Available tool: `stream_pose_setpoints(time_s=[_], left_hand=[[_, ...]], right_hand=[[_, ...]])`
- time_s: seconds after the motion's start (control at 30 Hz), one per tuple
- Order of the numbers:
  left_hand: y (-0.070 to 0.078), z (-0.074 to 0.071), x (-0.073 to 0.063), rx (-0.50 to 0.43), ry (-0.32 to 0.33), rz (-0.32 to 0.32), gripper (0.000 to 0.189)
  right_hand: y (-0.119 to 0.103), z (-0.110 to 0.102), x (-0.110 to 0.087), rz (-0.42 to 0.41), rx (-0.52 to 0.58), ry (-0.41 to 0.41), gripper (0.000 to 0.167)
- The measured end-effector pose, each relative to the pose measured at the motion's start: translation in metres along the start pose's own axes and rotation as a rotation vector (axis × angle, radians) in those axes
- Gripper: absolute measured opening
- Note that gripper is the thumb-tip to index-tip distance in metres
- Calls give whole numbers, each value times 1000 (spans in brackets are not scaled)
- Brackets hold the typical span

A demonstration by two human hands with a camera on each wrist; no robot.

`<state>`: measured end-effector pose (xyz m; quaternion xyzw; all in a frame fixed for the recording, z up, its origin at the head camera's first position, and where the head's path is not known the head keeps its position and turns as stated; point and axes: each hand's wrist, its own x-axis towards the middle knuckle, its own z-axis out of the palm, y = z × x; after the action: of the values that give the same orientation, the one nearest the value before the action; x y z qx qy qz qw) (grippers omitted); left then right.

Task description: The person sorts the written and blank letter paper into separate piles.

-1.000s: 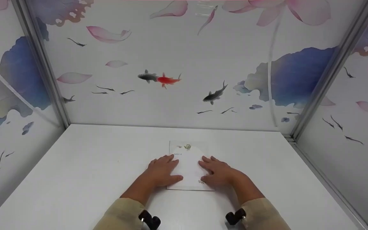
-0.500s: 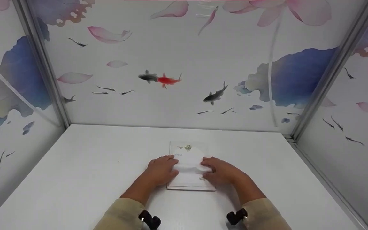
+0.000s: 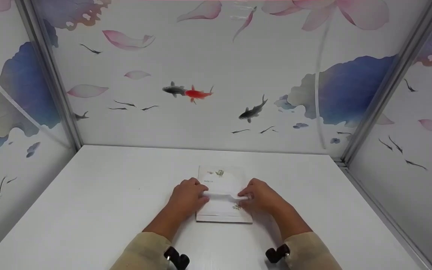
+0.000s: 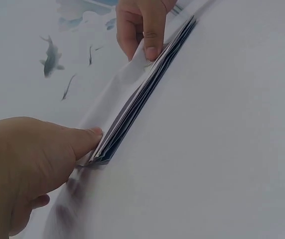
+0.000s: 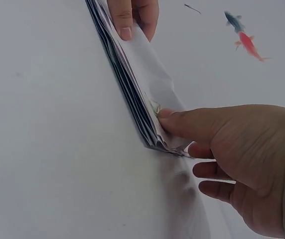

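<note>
A sheet of white paper (image 3: 219, 210) with small printed plant sprigs lies on top of a thin stack of paper (image 4: 141, 102) in front of me. Across its middle, the top sheet bulges up in a ridge between my hands. At the left edge my left hand (image 3: 187, 198) pinches the sheet, its thumb on the near side of the ridge. My right hand (image 3: 265, 198) pinches the opposite edge in the same way; in the right wrist view its thumb presses beside a printed sprig (image 5: 156, 107). Dark, layered edges of the stack show in both wrist views.
The stack lies on a white table (image 3: 126, 225). White panels printed with fish, petals and blue leaves stand around it, the back panel (image 3: 201, 123) behind the table's far edge. Grey metal posts (image 3: 384, 90) mark the corners.
Both hands have gone from lying spread flat on the paper to pinching its side edges. The top sheet has buckled upward into a ridge, and its near edge has slid away from me.
</note>
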<state>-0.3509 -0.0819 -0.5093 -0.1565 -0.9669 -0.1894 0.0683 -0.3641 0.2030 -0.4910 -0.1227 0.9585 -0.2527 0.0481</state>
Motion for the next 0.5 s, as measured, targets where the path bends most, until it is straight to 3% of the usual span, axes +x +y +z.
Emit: stream_pose_setpoints(time_s=[0.1,0.2,0.37,0.5], left_hand=[[1,0,-1,15,32,-24,36],[4,-1,-1,30,24,-53,38],[9,-3,-1,24,1,-94,44],[12,-5,-1,-15,2,-140,45]], right_hand=[[-3,-2,0,53,30,-5,20],[-4,-4,-1,81,48,-18,22],[-4,-6,0,48,40,-10,27],[-4,-7,0,78,75,32,26]])
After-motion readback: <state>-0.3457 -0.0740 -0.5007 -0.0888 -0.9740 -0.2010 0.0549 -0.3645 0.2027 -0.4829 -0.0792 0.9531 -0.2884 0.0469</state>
